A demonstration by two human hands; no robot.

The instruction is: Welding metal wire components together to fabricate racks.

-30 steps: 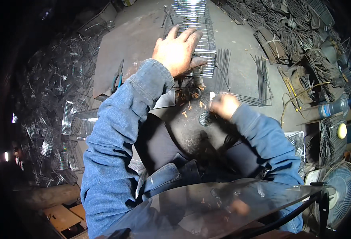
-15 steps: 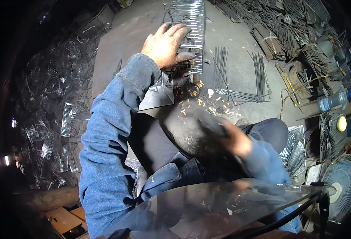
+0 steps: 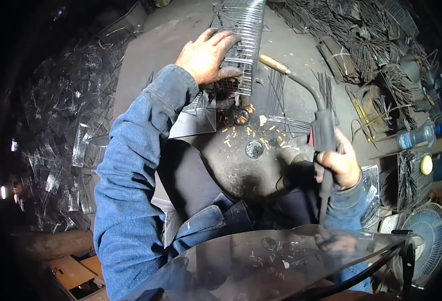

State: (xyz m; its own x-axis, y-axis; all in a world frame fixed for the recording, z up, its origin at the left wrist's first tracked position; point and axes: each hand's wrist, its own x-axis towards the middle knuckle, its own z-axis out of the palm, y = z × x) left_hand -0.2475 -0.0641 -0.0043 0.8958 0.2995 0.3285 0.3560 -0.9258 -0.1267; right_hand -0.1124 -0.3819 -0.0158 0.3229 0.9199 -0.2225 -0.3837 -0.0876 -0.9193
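My left hand (image 3: 206,57) lies over the left edge of a shiny wire rack (image 3: 243,30), its fingers on the bars and its thumb lower down, holding the rack against the work surface. In my right hand (image 3: 342,163) is a welding torch (image 3: 323,133), its grip in my closed fingers. The torch's curved neck bends up and left, and its pale nozzle (image 3: 273,64) points at the rack's right side, a little apart from it. Below the rack stands a bent sheet-metal piece (image 3: 196,123). What lies under my left palm is hidden.
Cigarette butts (image 3: 268,135) are strewn about a small round tin (image 3: 254,149). Thin wire rods (image 3: 301,125) lie to the right, near bundled rods (image 3: 351,55). Piled wire pieces (image 3: 55,165) fill the left. A fan (image 3: 424,241) stands lower right; a see-through visor (image 3: 261,256) crosses the bottom.
My right hand has moved right and up from between my knees, and the welding torch now shows clearly with its nozzle near the rack. My left hand stays on the rack.
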